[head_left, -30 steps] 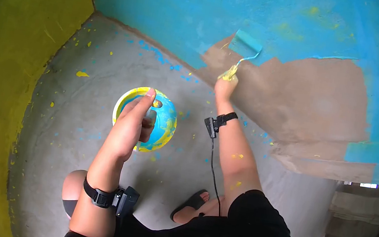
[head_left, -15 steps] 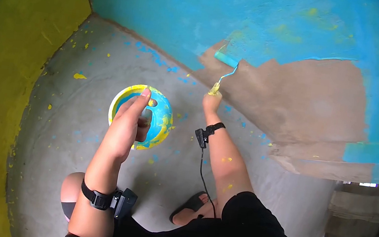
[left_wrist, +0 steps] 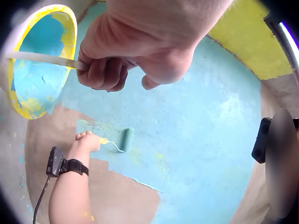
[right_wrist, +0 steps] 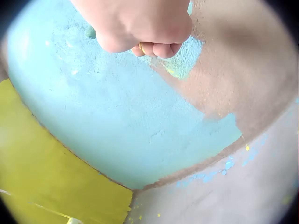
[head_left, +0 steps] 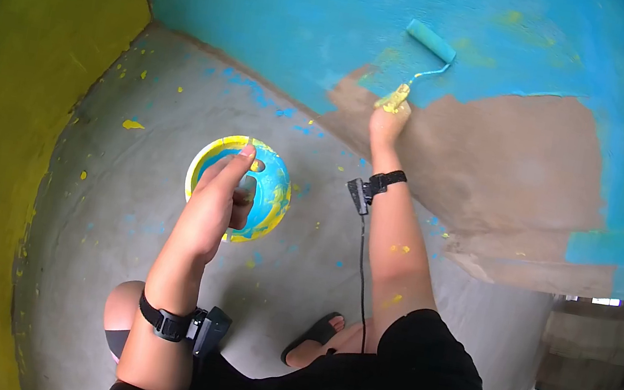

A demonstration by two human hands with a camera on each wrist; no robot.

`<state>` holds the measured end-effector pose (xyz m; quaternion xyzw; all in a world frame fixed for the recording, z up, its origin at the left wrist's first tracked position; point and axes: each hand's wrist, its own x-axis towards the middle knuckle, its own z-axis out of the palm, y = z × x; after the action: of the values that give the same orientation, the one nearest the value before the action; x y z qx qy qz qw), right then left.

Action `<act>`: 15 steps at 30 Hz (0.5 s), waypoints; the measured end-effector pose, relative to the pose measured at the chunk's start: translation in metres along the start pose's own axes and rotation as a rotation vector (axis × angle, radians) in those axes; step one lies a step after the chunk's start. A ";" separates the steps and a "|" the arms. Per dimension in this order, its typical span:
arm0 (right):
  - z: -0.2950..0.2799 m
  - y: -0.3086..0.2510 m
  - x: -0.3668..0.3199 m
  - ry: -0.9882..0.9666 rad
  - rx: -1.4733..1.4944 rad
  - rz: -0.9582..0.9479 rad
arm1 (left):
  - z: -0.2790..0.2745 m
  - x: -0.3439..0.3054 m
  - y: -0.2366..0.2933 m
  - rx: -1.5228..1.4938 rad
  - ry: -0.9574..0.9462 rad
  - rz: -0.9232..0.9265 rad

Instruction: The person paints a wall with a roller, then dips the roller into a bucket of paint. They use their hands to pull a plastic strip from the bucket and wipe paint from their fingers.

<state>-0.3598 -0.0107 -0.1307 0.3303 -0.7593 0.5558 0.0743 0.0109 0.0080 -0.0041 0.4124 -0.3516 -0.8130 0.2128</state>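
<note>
My right hand (head_left: pixel 389 124) grips the yellow-smeared handle (head_left: pixel 395 98) of a paint roller (head_left: pixel 432 42), whose blue sleeve lies against the blue part of the wall (head_left: pixel 290 14). In the left wrist view the roller (left_wrist: pixel 128 140) shows beyond the right hand (left_wrist: pixel 88 142). Curled round the pale bail of a bucket is my left hand (head_left: pixel 222 190); the bucket (head_left: pixel 274 218) holds blue paint and has yellow on its rim. That bail (left_wrist: pixel 42 59) crosses the bucket's mouth in the left wrist view. The right wrist view shows the right hand (right_wrist: pixel 140 23) with most of the roller hidden.
A bare brown patch (head_left: pixel 519 161) spreads over the lower wall. At the left stands a yellow wall (head_left: pixel 4 149). Blue and yellow spots mark the grey floor (head_left: pixel 118 198). A sandalled foot (head_left: pixel 313 339) rests on it, and a cable (head_left: pixel 360 275) hangs from the right wrist camera.
The right hand first drew the roller down over the brown edge, then moved it up and right onto the blue wall. The left hand and bucket have shifted only slightly.
</note>
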 end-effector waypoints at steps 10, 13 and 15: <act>-0.112 0.134 -0.041 -0.291 -0.702 0.012 | -0.006 -0.001 0.000 0.076 0.017 -0.011; -0.154 0.132 -0.028 -0.354 -0.855 0.010 | -0.003 0.003 0.004 0.065 0.027 -0.019; -0.152 0.123 -0.017 -0.380 -0.938 -0.016 | -0.005 0.003 0.007 0.046 0.027 -0.018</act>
<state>-0.4572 0.1526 -0.1798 0.3623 -0.9248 0.0842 0.0795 0.0137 -0.0005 -0.0018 0.4313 -0.3634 -0.8011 0.2006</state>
